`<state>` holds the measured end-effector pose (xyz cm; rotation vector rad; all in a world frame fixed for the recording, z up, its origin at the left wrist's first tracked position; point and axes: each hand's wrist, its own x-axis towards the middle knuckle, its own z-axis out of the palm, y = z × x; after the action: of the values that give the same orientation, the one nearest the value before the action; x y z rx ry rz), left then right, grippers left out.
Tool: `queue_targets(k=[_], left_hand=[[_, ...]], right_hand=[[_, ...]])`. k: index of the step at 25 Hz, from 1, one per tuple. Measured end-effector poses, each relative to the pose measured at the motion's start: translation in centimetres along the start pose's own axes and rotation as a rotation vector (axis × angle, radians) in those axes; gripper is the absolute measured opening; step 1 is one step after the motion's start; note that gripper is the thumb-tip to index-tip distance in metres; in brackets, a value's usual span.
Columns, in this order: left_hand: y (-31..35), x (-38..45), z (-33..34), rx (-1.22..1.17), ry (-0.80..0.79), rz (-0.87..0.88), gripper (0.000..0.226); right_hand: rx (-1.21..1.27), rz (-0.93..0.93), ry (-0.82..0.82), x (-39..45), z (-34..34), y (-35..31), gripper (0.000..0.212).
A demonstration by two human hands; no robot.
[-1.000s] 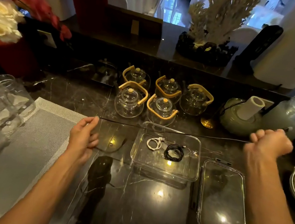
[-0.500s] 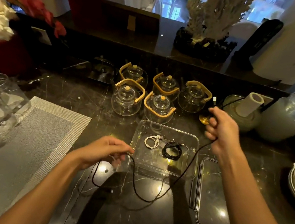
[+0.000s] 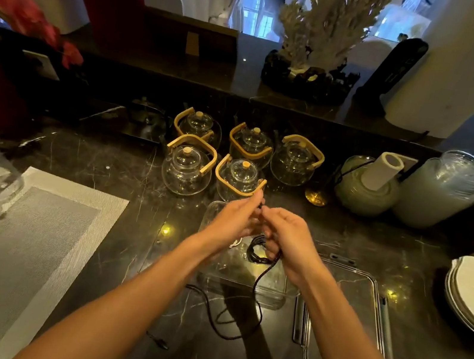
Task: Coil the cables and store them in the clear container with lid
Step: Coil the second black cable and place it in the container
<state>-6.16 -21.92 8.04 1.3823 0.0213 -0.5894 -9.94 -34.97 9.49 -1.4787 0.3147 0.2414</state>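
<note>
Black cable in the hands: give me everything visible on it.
The thin black cable, cord-like and flexible, is held up between both hands, left hand and right hand, above the clear plastic container. It hangs from the right hand and trails in loose bends on the dark marble counter, ending in a small plug near the front edge.

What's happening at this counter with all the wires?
A person is winding a black cable. The left hand and right hand meet above the clear container, both pinching the cable; its loose tail trails onto the dark counter. One coiled black cable already lies inside. The lid rests beside the container, not yet on.
</note>
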Motion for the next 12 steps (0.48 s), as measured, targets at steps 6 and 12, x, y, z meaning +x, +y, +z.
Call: queue_targets(k=[6,12], left_hand=[[-0.7,0.9,1.7,0.048,-0.061,-0.008,0.059],[0.1,0.4,1.4,0.080,-0.069,0.059,0.056]], right_hand=[[0.065,-0.061,0.005,-1.5,0.1,0.1,0.020],[0.221,0.046,-0.062,-2.3,0.2,1.5,0.022]])
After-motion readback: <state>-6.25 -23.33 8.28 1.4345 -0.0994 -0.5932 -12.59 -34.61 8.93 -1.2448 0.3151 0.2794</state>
